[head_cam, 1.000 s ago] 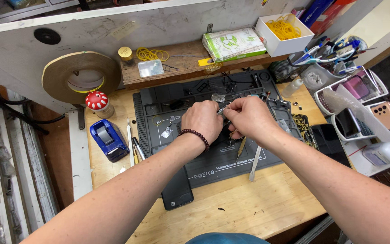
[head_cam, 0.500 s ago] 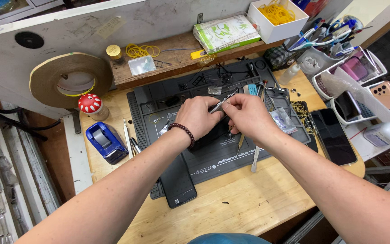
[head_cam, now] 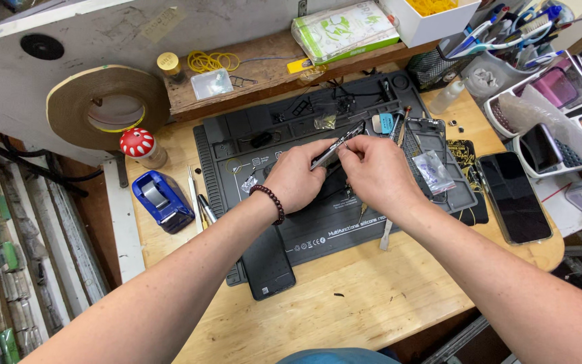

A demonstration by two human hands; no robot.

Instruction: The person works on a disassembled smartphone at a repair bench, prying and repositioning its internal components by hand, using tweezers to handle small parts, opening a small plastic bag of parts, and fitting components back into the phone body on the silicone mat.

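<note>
My left hand (head_cam: 297,176), with a dark bead bracelet on the wrist, grips metal tweezers (head_cam: 337,145) that point up and to the right. My right hand (head_cam: 373,170) is closed right beside it, its fingers pinching at the tweezers' tips. Whatever small part sits between the fingers is hidden. Both hands hover over the middle of a dark grey silicone work mat (head_cam: 318,222) on a wooden bench (head_cam: 345,303).
A black phone (head_cam: 513,197) lies to the right of the mat; a dark slab (head_cam: 267,266) lies at its front left. A blue tape dispenser (head_cam: 163,201), a red mushroom-shaped item (head_cam: 136,143) and a big tape roll (head_cam: 108,106) stand at the left. Tool cups and trays crowd the right rear.
The view has shifted slightly, so the bench sits a little lower and left. Both hands stay together over the mat, the tweezers now raised more clearly between them.
</note>
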